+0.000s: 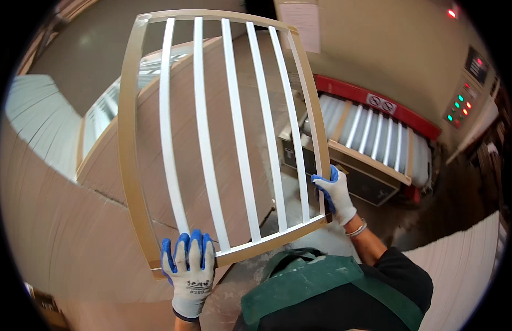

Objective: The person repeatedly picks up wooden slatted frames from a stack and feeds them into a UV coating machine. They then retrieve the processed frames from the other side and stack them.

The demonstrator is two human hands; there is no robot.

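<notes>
Wooden slatted frame (pixel 223 138), tan rails with five white slats, is held up in front of the person over stacked brown boards (pixel 63 220). Left hand (pixel 189 271), gloved white and blue, grips its bottom rail near the corner. Right hand (pixel 336 194) is closed around the right rail. Behind it, a red-edged machine (pixel 377 105) carries another slatted frame (pixel 372 138).

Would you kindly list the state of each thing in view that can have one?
Slatted wooden frame: lifted, held upright in both hands.
Left hand: gloved, gripping the frame's bottom rail.
Right hand: gloved, gripping the frame's right side.
Second slatted frame: lying flat at the machine's mouth.
Control panel: lamps lit, green and red.
</notes>
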